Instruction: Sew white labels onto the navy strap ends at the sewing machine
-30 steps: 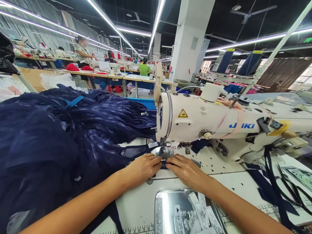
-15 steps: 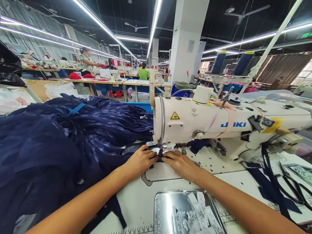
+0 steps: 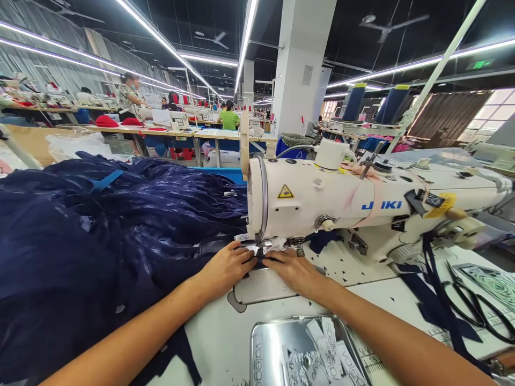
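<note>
A white Juki sewing machine (image 3: 341,206) stands on the table in front of me. My left hand (image 3: 225,266) and my right hand (image 3: 292,271) lie flat on a narrow navy fabric strip (image 3: 259,262) right under the needle, fingertips almost meeting. A small white label (image 3: 242,237) sits on the strip just behind the presser foot. The navy strip runs left into a large heap of navy pleated fabric (image 3: 92,236).
A metal tray (image 3: 300,351) with several white labels lies at the near table edge. Black scissors (image 3: 472,303) and navy strips (image 3: 434,300) lie on the right. Far off, other people work at rows of sewing tables (image 3: 177,131).
Both hands have slid a little away from me, toward the needle, and the view has tilted up slightly. The strip has fed further under the foot.
</note>
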Demonstrator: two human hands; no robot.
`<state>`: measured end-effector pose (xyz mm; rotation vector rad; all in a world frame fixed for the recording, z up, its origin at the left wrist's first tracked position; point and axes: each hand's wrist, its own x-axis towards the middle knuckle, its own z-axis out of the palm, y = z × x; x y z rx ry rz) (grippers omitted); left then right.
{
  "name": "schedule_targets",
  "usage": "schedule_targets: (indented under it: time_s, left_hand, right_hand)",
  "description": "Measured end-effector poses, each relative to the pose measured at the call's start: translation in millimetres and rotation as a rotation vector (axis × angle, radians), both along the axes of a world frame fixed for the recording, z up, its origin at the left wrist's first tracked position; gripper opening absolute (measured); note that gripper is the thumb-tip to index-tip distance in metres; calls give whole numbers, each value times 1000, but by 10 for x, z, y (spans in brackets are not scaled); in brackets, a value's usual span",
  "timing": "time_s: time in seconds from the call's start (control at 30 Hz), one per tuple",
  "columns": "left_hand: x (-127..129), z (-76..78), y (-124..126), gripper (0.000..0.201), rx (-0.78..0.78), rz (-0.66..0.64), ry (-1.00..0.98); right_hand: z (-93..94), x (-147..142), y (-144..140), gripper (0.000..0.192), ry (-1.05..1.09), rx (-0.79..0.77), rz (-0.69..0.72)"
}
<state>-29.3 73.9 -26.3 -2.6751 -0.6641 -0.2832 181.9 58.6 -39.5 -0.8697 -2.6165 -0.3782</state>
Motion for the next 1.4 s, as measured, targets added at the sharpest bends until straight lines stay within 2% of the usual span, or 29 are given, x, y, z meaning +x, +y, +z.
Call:
schedule_targets:
  time_s: [0.3,0.5,0.77,0.93,1.13,1.4]
  left_hand:
    - [-16,3,50,24,-26,4,27]
    - [-49,10,66,27,-80,11,13]
    - [-59,53,61,25,-68,-11,11]
    - [-72,54,118,25,-57,-29,34]
    - [-65,80,192,27,-42,-52,59]
    - [-35,141,220,31,-31,8,30]
  right_hand:
    - [2,1,20,34,-23,-71,-48]
    - [-46,27,34,34,-4,-33,-9]
    - [31,6,-27,28,-53,25,8]
    - [12,22,2,29,-30,-23,15]
    - [-26,67,60,28,151,-81,38]
    - [-73,64,176,30,199,-202,-46]
